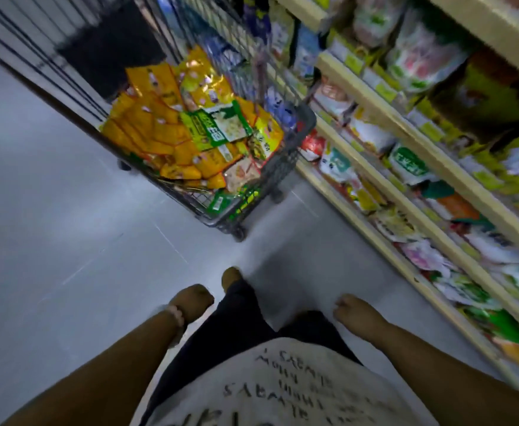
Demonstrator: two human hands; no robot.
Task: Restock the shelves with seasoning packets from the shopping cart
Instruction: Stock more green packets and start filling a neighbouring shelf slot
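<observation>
1. The grey wire shopping cart [283, 170] stands well ahead, just beside the cream-edged store shelves [372, 238], likely parked there for short reaches.
2. The left hand [190, 302] and right hand [352, 312] hang low, each grip loosely curled and empty.
3. Glossy yellow, orange and green seasoning packets [166, 130] lie heaped in the cart, blurred.

Yellow, green packets [172, 130] in grey cart [286, 161].

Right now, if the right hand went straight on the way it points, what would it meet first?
Probably the grey floor: the right hand hangs pointing down, short of the shopping cart. Depth is unclear.
</observation>
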